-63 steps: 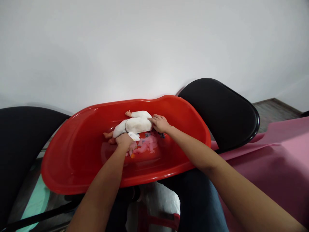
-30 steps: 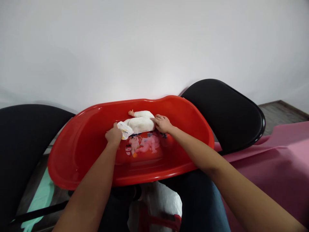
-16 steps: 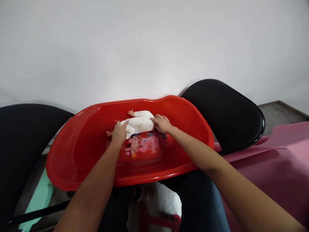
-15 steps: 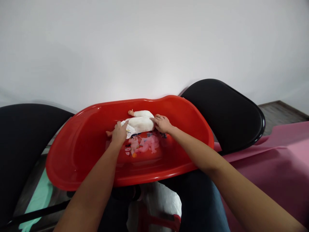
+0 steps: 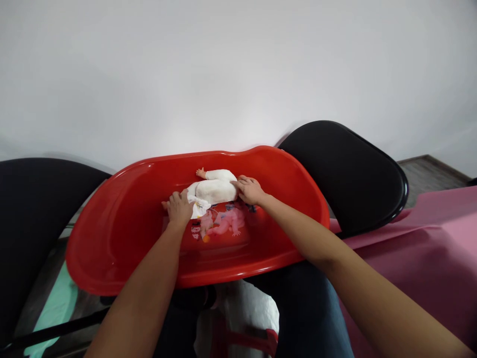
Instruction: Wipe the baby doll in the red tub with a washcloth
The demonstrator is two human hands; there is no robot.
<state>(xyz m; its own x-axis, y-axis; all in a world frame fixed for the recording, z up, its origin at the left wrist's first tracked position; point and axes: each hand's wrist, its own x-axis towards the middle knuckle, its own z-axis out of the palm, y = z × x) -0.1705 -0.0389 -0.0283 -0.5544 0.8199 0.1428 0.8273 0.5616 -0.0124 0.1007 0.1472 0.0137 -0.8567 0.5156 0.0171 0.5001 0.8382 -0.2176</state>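
Note:
A doll in white clothing lies in the red baby bathtub, one small arm stretched out toward the far side. My left hand rests with curled fingers at the doll's left end, gripping a white printed piece that looks like a diaper. A bit of the doll's foot peeks out beyond that hand. At the right end of the doll, my right hand is closed around it, thumb on the white clothing. The doll's part beneath this hand is mostly hidden.
Black chairs flank the tub, which sits close to a white wall. Cartoon figures decorate the tub's bottom. Pink material spreads at the right, and a mint-green plastic piece is low at the left.
My left hand has shifted slightly left, and the printed white piece now shows more, spread lower beside the doll. My right hand holds nearly the same place.

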